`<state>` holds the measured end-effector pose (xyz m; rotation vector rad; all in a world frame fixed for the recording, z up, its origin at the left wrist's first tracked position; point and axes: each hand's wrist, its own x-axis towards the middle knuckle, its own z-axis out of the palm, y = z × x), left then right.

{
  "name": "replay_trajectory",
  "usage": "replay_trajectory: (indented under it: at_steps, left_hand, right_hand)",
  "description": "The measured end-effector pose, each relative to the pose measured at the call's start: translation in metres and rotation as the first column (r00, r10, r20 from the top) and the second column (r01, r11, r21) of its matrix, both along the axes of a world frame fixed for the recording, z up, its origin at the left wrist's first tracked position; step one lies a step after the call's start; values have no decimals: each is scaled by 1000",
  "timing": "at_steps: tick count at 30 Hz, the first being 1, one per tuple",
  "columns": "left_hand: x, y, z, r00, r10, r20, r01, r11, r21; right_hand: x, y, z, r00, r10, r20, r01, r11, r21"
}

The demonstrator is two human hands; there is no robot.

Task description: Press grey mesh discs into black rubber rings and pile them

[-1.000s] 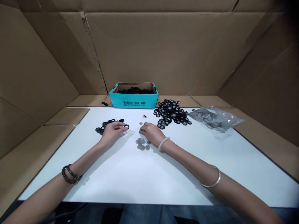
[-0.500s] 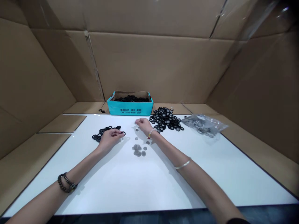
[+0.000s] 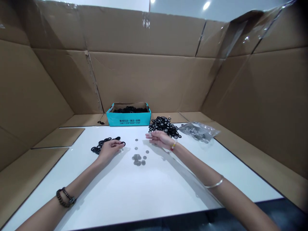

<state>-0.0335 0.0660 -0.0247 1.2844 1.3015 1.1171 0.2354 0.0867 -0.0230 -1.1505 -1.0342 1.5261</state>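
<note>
Your right hand [image 3: 160, 139] has swung toward the heaped black-rimmed grey discs [image 3: 163, 123], grip spread — leaving just your left hand [image 3: 111, 148] clearly holding a round black ring [image 3: 124, 143].

It's one camera, up on the person's head, and it looks forward and down across the white table [image 3: 149, 189] from the near side! Along the bottom runs the table's near edge, close to the lens, climbing towards the right. Out at middle distance, there's the left hand [image 3: 109, 150] and the right hand [image 3: 161, 139], both viewed from the wearer's side. Further off, left of centre, sits the turquoise box [image 3: 128, 120]; behind it, the cardboard back wall [image 3: 149, 80] faces the lens, and up top, a strip of ceiling [image 3: 178, 7] shows!
</note>
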Motion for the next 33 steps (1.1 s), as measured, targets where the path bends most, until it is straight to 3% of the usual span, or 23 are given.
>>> replay_trajectory:
  at_steps: [2,4,10,14,18,23,25,28,33]
  left_hand:
    - [0,0,-1,1000,-10,12,10,1000,-10]
    - [0,0,-2,1000,-18,23,18,1000,-17]
    - [2,-3,3,999,-22,44,23,1000,-12]
    - [0,-1,2,999,-30,45,31,999,-24]
    - [5,-5,-5,996,-63,62,67,995,-73]
    - [27,-24,-7,973,-178,146,199,970,-141]
    - [34,-31,-5,953,-180,242,223,962,-160]
    - [40,-39,0,939,-173,298,226,962,-153]
    - [41,-47,3,935,-149,323,210,964,-162]
  right_hand:
    - [3,-14,-9,995,80,-52,-82,996,-41]
    - [6,-14,-16,994,75,-80,-79,995,-54]
    - [22,32,-16,999,-44,-17,43,999,-24]
    - [17,37,-13,992,-65,109,66,998,2]
    - [-13,4,-17,965,-141,221,118,986,115]
    - [-56,-54,-14,966,-86,244,-2,941,339]
    - [-65,-69,-10,950,-74,303,-76,887,456]
    - [-71,-81,-6,933,-61,354,-140,846,515]
    - [-69,-87,-4,910,-116,399,-140,819,557]
